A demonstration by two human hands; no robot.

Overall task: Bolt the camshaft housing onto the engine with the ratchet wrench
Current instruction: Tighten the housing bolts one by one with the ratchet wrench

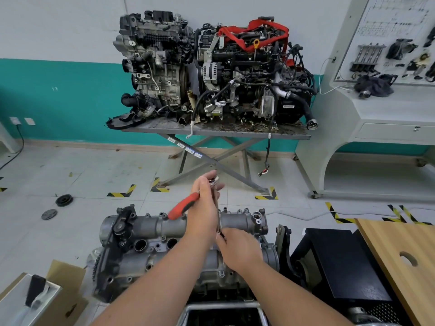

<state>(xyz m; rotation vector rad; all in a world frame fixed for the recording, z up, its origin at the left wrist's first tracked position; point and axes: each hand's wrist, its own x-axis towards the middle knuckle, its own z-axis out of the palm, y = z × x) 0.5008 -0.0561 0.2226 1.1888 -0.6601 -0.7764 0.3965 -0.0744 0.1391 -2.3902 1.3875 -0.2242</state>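
Observation:
The grey camshaft housing (162, 225) lies across the top of the engine (131, 267) just below me. My left hand (203, 205) grips the head of the ratchet wrench, whose red handle (182, 206) sticks out to the left. From the wrench head a long metal extension bar (218, 214) runs down to the housing. My right hand (237, 247) holds the lower end of that bar where it meets the housing; the socket and bolt are hidden under my fingers.
Two more engines (211, 74) sit on a folding metal table (292, 136) ahead. A grey display bench (381, 109) stands at right, a wooden board (404, 262) at near right, a cardboard box (63, 297) at near left. Two round parts (64, 200) lie on the floor.

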